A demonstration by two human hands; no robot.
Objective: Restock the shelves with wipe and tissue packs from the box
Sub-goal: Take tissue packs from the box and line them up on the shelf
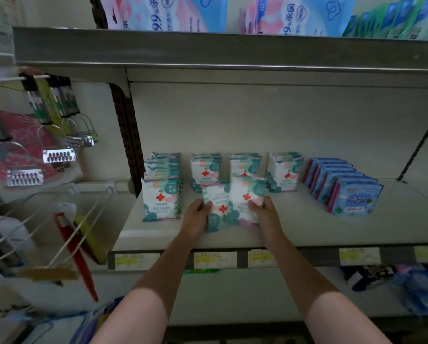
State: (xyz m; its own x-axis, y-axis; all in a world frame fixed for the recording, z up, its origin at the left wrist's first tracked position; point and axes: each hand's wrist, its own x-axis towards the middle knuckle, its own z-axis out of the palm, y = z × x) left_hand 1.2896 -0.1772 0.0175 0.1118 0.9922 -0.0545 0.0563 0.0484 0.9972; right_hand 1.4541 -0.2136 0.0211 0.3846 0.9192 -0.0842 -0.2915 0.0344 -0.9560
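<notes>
1. Since these are soft film wipe packs, I'd judge them light, squashy and a bit slick; they likely slump if stood alone. Best hold: pinch the side edges or bottom corners, not the flat printed face.
2. Left hand (197,214) has fingers curled round the left edge of the left pack (216,207), which sits tilted and upside down, red cross low.
3. Right hand (263,210) grips the lower right corner of the right pack (247,199), upright, touching the left pack.
4. Both packs are at the front middle of the shelf (307,232), just ahead of 4 stocked rows of the same wipes (283,173).
5. Blue packs (352,194) stand in a row to the right, apart from the hands.
6. Box not in view.
</notes>
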